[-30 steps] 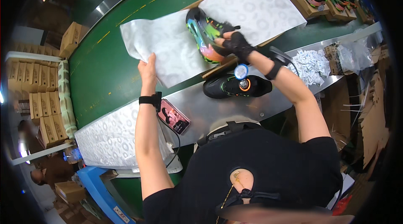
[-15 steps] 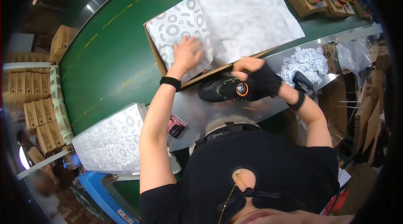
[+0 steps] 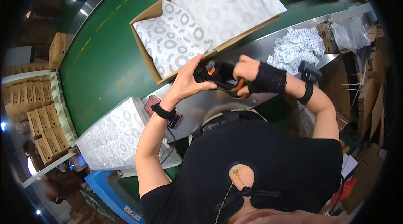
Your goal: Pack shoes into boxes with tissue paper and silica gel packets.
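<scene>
- Far to your left, brown boxes (image 3: 42, 96) stand stacked in rows.
- At the near left of the green worktop (image 3: 98, 66) lies a wrapped stack (image 3: 113, 140) of ring-patterned paper.
- Right of that, a phone (image 3: 150, 103) lies on the metal strip, partly behind your left wrist.
- Farther off, an open box (image 3: 155, 11) holds patterned paper (image 3: 172, 33); a paler sheet (image 3: 226, 7) spreads over its right part.
- Your left hand (image 3: 189, 80) grasps the left end of the black shoe (image 3: 222, 73), thumb on the near side.
- The shoe is between your hands, just nearer than the box.
- Your right hand (image 3: 252, 76), black-gloved with bare fingers, grips the shoe's right end; its fingertips are blurred.
- Farther right lie white packets (image 3: 298, 45) in a heap, then clear plastic (image 3: 352, 35).
</scene>
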A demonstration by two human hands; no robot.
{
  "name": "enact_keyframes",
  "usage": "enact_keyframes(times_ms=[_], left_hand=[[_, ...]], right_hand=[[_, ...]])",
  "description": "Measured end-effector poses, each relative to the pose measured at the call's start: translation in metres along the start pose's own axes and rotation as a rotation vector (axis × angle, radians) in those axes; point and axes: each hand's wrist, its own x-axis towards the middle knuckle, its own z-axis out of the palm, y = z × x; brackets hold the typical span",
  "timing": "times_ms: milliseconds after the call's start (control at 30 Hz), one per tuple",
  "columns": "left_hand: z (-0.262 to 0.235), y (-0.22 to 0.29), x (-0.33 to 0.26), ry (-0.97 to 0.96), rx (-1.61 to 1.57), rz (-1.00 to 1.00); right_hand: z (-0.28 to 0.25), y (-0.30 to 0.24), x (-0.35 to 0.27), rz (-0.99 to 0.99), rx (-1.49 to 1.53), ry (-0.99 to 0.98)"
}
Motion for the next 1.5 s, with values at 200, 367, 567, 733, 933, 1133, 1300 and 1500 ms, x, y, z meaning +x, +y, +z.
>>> enact_keyframes(times_ms=[200,367,567,733,933,1133,1300,1500], left_hand=[[-0.008,0.019,-0.022,-0.024,-0.117,-0.084],[-0.028,0.032,-0.024,0.076,-0.328,-0.189],[-0.044,0.012,-0.013,0.109,-0.544,-0.28],[-0.052,-0.048,0.006,0.466,-0.903,-0.534],[-0.067,-0.127,0.07,0.661,-1.139,-0.591],[-0.048,-0.119,0.107,0.398,-0.966,-1.086],[-0.054,-0.105,0.088,0.278,-1.015,-0.959],[-0.08,-0.102,-0.011,0.886,-0.925,-0.541]], right_hand=[[-0.042,-0.036,0.057,-0.09,0.106,-0.046],[-0.073,-0.06,0.085,-0.024,0.322,-0.158],[-0.074,-0.032,0.107,-0.013,0.496,0.036],[-0.08,-0.007,0.089,0.071,0.574,0.626],[0.018,0.042,0.025,0.555,0.861,-0.188],[0.102,0.127,0.029,0.809,0.988,0.277],[0.069,0.079,0.076,0.784,0.786,0.885],[0.067,0.1,0.102,0.281,-0.653,0.508]])
